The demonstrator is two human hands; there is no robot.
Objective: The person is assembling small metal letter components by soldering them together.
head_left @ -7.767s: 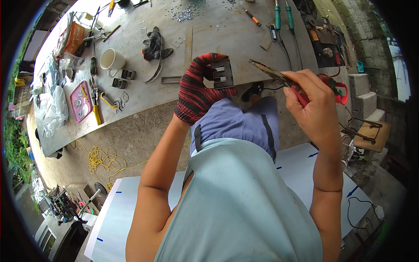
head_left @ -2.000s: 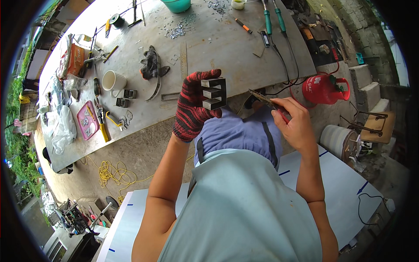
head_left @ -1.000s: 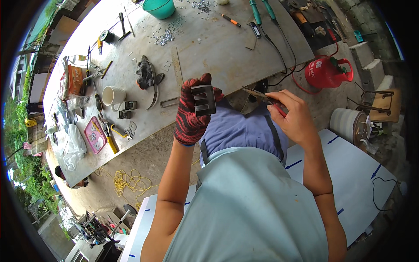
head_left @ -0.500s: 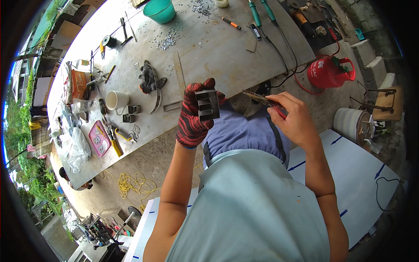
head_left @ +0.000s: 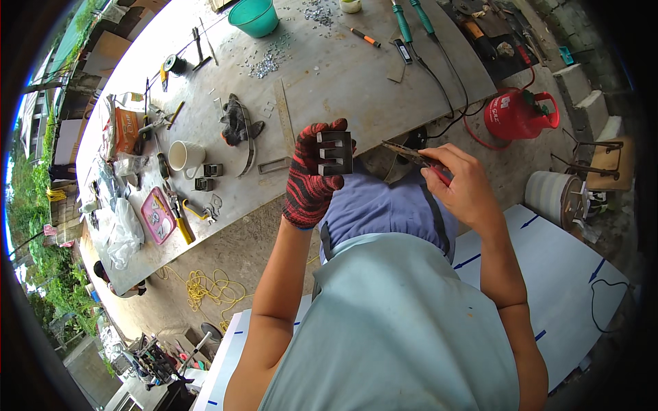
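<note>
My left hand [head_left: 312,168], in a red-and-black knit glove, is closed around a small dark metal box-like piece with slots [head_left: 336,153], held up over the table's near edge. Bare and to the right, my right hand [head_left: 456,179] grips pliers [head_left: 409,153] with red handles; their jaws point left toward the metal piece, apart from it. Two similar small metal pieces [head_left: 208,177] sit beside a white cup [head_left: 186,157] on the table. A dark glove [head_left: 235,127] lies near a curved metal strip [head_left: 249,152] and a flat metal ruler [head_left: 283,116].
The metal table [head_left: 322,75] carries a green bowl [head_left: 253,17], scattered metal bits [head_left: 266,65], a pink tray [head_left: 157,216], hand tools and plastic bags [head_left: 126,233]. A red gas cylinder [head_left: 510,114] stands to the right. Yellow cord [head_left: 209,291] lies on the floor.
My left hand has shifted slightly right and turned the metal piece, so its slots face differently. My right hand and the pliers have barely moved.
</note>
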